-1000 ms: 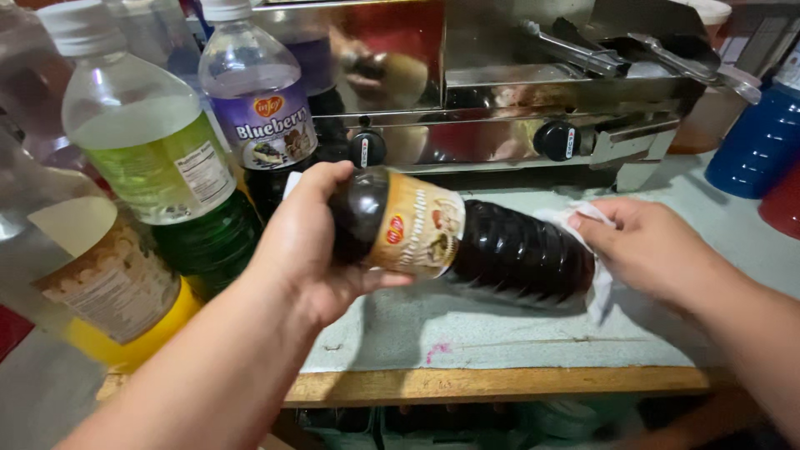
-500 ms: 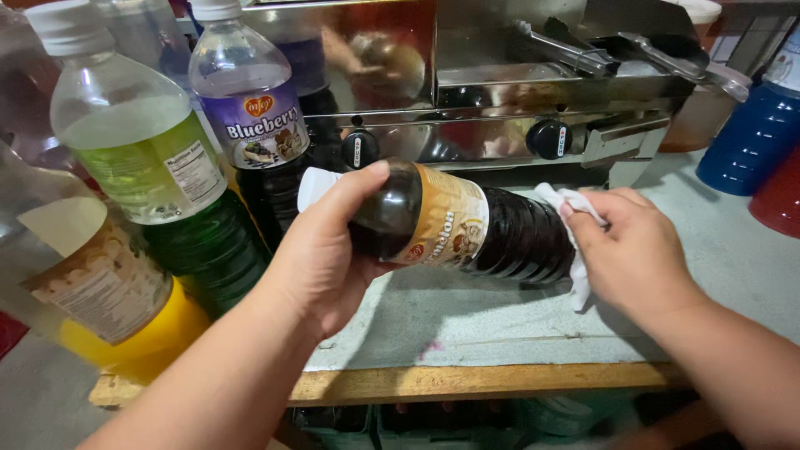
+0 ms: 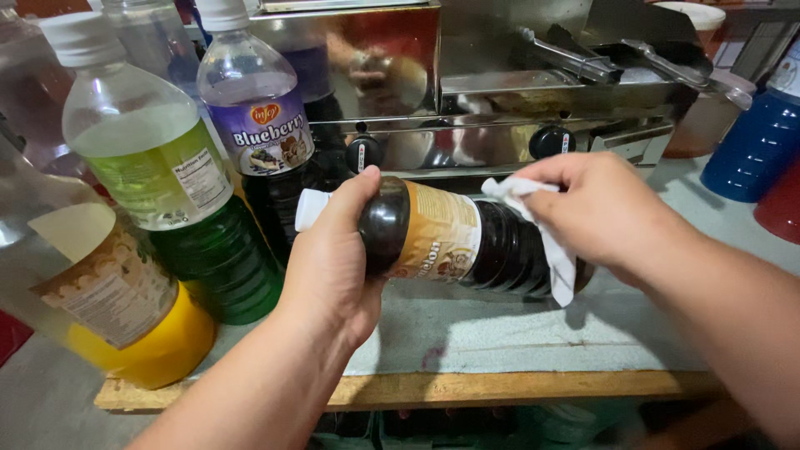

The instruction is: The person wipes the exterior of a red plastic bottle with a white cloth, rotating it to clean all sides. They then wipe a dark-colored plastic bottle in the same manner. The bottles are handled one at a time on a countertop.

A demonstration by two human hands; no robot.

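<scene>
Left fingers [image 3: 354, 196] wrapped over the neck and shoulder of a dark bottle [image 3: 454, 237], thumb underneath, gripping just behind its white cap [image 3: 308, 208]. Left hand [image 3: 333, 262] closed firmly round that end. Right fingers [image 3: 533, 177] curled and pressed together, pinching a white cloth [image 3: 554, 262] against the ribbed lower body of the same bottle. Right hand [image 3: 604, 212] draped over the bottle's far end, cloth hanging out below the palm.

Dark bottle held on its side, cap pointing left, raised just above the bench [image 3: 517, 333], shadow beneath it. Tan label around its middle, dark liquid inside.

Further out on the left, 3 upright bottles standing close together: a bottle of green liquid [image 3: 175, 200] with a white cap, a purple-labelled bottle [image 3: 258, 117] behind it, and a bottle with yellow liquid [image 3: 108, 308] nearest the bench edge, only partly in view. Purple-labelled bottle just beside the dark bottle's cap.

Behind the hands, a shiny steel appliance [image 3: 467, 83] with 2 black knobs [image 3: 550, 142] on its front, reflecting the hands. Metal tongs [image 3: 575, 58] lying across its top right. At the far right, a blue ribbed container [image 3: 754, 142] and a red one [image 3: 779, 208] at the frame edge, well apart from the hands. Wooden edge [image 3: 500, 387] along the front of the bench.
</scene>
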